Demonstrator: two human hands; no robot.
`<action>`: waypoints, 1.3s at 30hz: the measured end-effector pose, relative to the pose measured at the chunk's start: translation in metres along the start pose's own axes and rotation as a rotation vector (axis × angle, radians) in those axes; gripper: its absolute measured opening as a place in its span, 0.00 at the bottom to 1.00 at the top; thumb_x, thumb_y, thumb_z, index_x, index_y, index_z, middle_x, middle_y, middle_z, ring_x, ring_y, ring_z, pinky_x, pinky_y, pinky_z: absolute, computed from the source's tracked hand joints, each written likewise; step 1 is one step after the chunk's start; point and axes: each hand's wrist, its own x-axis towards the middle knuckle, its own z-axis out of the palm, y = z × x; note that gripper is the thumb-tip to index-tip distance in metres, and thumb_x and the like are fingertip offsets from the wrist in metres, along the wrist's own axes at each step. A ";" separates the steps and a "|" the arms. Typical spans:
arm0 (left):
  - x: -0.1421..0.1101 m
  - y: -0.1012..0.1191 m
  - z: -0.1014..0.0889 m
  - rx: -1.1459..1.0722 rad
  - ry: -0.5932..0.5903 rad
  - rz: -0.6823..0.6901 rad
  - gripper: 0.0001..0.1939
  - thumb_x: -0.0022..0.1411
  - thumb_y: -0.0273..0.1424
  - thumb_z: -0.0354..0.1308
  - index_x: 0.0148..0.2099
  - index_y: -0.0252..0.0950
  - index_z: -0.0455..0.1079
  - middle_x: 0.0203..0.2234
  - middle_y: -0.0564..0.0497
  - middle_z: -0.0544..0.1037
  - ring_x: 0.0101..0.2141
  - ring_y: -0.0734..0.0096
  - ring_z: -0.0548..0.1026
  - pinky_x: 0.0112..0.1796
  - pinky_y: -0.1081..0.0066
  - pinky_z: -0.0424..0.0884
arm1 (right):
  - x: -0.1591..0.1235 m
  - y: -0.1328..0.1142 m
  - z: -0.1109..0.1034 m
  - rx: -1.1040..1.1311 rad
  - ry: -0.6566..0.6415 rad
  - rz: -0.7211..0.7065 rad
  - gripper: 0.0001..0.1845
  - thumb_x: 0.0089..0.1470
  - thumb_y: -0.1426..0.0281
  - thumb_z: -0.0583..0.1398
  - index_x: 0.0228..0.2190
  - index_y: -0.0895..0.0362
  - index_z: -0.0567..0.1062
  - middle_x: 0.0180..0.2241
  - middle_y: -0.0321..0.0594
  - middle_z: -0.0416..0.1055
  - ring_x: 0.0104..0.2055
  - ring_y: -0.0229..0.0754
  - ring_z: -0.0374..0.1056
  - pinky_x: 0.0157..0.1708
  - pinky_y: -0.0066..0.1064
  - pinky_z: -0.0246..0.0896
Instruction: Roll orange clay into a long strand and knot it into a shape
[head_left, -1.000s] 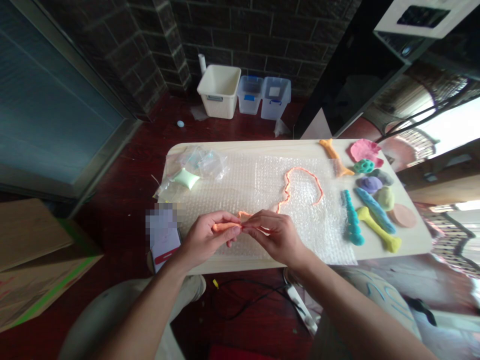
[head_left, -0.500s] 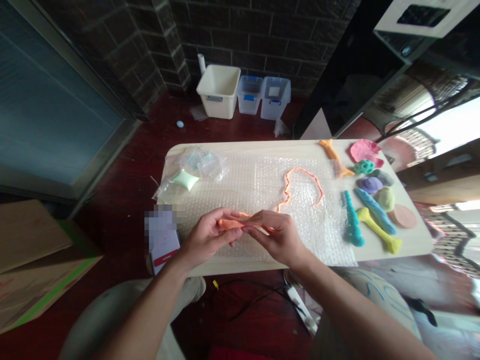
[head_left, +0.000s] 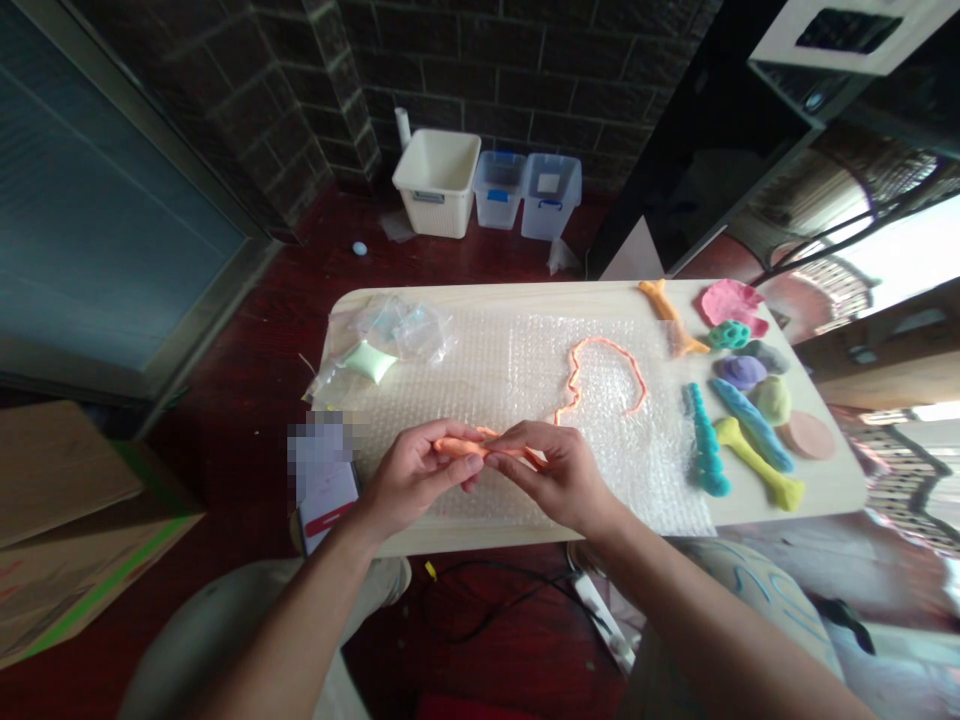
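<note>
A dark block wall point(head_left: 525, 60) rises behind a reddish-brown floor point(head_left: 262, 350), with a large blue-grey panel point(head_left: 97, 200) on the left. A pale, round-cornered table point(head_left: 585, 297) stands mid-room, while bright white light glares at the right edge.

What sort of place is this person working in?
Perhaps a room at home used for crafts, though I can't be sure: there's an orange clay-like piece, colourful moulded shapes on the table, and storage bins beyond it.
</note>
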 end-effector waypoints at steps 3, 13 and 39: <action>0.000 -0.001 0.000 0.053 0.011 0.041 0.11 0.65 0.34 0.68 0.42 0.30 0.78 0.28 0.50 0.79 0.29 0.73 0.76 0.33 0.73 0.72 | 0.000 0.001 0.000 0.002 -0.010 -0.005 0.13 0.60 0.70 0.69 0.47 0.51 0.84 0.42 0.43 0.84 0.44 0.45 0.80 0.47 0.36 0.73; -0.006 0.000 0.001 0.012 0.008 0.017 0.12 0.64 0.35 0.68 0.44 0.31 0.75 0.29 0.49 0.81 0.31 0.70 0.79 0.36 0.72 0.74 | -0.003 0.001 0.002 -0.003 -0.007 -0.018 0.12 0.62 0.72 0.67 0.46 0.48 0.85 0.39 0.40 0.84 0.40 0.42 0.80 0.44 0.35 0.73; -0.009 -0.005 -0.001 0.080 0.021 -0.009 0.14 0.65 0.37 0.67 0.45 0.31 0.75 0.29 0.48 0.81 0.32 0.68 0.79 0.36 0.71 0.73 | -0.005 -0.007 0.006 -0.043 0.004 -0.075 0.08 0.62 0.73 0.67 0.41 0.51 0.86 0.37 0.39 0.85 0.37 0.40 0.80 0.38 0.29 0.72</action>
